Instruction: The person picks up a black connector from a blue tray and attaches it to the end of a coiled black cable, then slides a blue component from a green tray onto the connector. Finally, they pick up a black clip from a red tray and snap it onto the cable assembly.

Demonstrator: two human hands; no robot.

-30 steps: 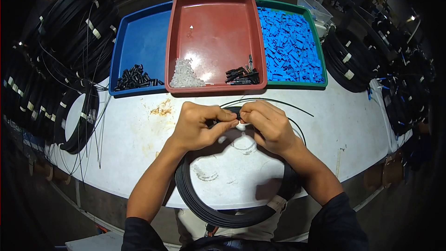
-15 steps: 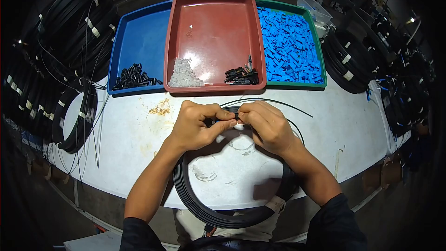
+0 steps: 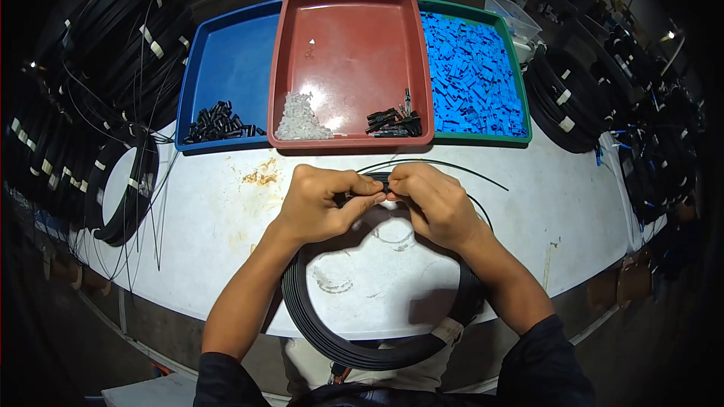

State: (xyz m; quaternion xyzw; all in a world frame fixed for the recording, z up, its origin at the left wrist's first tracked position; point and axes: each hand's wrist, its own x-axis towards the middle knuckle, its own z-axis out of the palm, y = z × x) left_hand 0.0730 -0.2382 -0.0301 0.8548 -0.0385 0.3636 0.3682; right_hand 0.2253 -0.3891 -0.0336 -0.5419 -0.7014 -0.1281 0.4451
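Observation:
Beyond the middle of the white table, my left hand point(image 3: 329, 200) is closed in a pinch, thumb and forefinger pointing right. Facing it, my right hand point(image 3: 431, 202) pinches too, its fingertips right beside the left ones. Between them shows a short dark bit of black cable point(image 3: 385, 182); its end is mostly hidden by the fingers, and I cannot tell whether a small part sits on it. Both hands are over the far side of a large coil of black cable point(image 3: 339, 345), bound with pale tape point(image 3: 447, 330) at the near right. A loose cable length point(image 3: 460, 169) arcs behind my right hand.
Behind the hands stand a blue tray point(image 3: 232, 53) with black sleeves point(image 3: 220, 123), a red tray point(image 3: 351, 53) with clear pieces point(image 3: 302, 119) and dark connector parts point(image 3: 394, 122), and a green tray point(image 3: 526, 117) of blue clips point(image 3: 471, 75). Cable coils point(image 3: 124, 188) flank the table.

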